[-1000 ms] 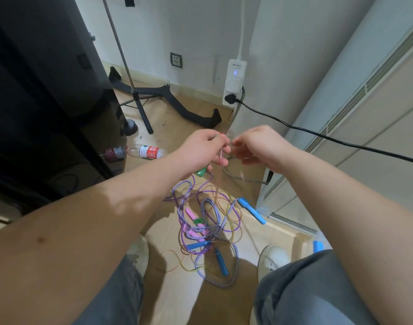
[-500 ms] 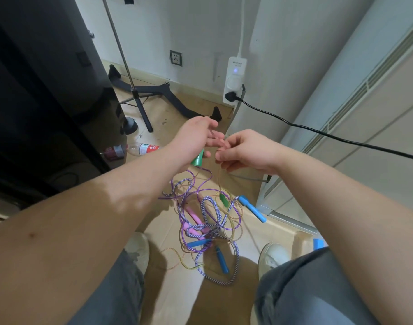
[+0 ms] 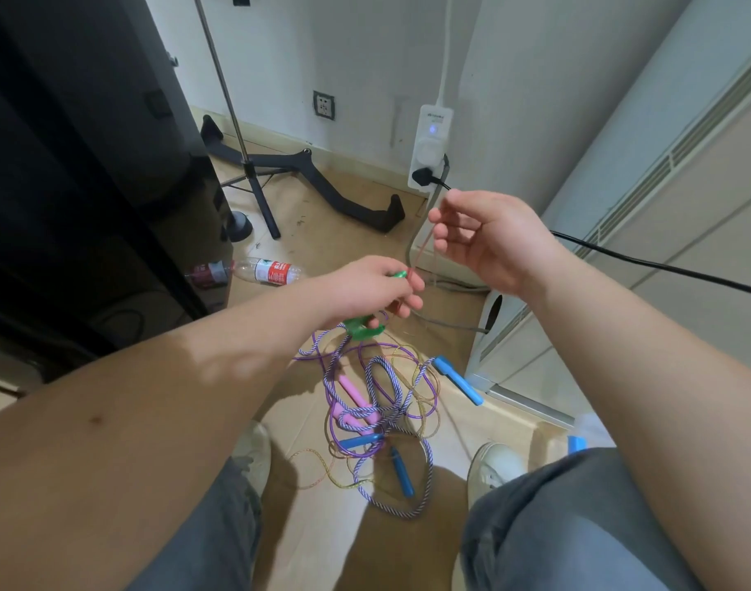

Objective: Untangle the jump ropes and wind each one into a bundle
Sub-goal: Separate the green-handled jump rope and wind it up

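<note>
Head view: the right hand (image 3: 489,241), pinching a thin reddish translucent cord (image 3: 421,248), has risen apart from the left hand (image 3: 374,287), which clutches green plastic handles (image 3: 363,329) above the tangled purple rope heap (image 3: 378,403); one rope is probably coming free.

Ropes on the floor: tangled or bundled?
Tangled. The purple rope, striped rope and gold rope loop loosely over one another around the pink handles and blue handles; none is wound into a bundle.
</note>
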The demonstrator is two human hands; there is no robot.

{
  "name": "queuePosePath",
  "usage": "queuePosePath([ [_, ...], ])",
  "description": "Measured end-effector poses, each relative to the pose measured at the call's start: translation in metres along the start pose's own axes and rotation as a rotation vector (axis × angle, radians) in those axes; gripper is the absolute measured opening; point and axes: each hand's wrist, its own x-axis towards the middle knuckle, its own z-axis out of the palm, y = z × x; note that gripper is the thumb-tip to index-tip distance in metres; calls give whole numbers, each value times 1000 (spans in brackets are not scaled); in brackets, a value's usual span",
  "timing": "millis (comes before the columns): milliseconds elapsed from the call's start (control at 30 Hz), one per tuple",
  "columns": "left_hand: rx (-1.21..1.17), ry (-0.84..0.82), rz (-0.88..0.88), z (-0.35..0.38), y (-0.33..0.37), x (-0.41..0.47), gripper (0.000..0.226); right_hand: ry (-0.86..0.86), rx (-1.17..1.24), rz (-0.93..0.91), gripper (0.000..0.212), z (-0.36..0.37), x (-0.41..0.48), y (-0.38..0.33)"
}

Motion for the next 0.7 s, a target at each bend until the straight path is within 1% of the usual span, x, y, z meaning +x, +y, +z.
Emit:
queuePosePath([
  [67, 10, 31, 39, 3, 0, -1, 15, 25, -60, 14, 17, -3, 2, 2],
  [167, -80, 107, 96, 4, 3, 3, 16, 29, -434, 219, 21, -7, 3, 13],
  [233, -176, 158, 108, 3, 5, 6, 15, -64, -659, 339, 24, -10, 1, 24],
  [300, -246, 181, 103, 2, 7, 8, 14, -205, -791, 417, 27, -10, -4, 32],
  [367, -303, 187, 102, 1, 9, 7, 14, -331, -814, 462, 34, -7, -9, 36],
  [433, -388, 200, 98, 0, 13, 6, 14, -402, -725, 489, 37, -4, -11, 37],
  [500, -486, 224, 89, -1, 16, 6, 12, -448, -655, 494, 30, -2, -10, 39],
  [567, -553, 250, 85, -3, 17, 8, 12, -476, -668, 458, 22, -1, -9, 42],
  [700, -668, 270, 81, -8, 19, 8, 11, -452, -673, 404, 13, 3, -7, 48],
])
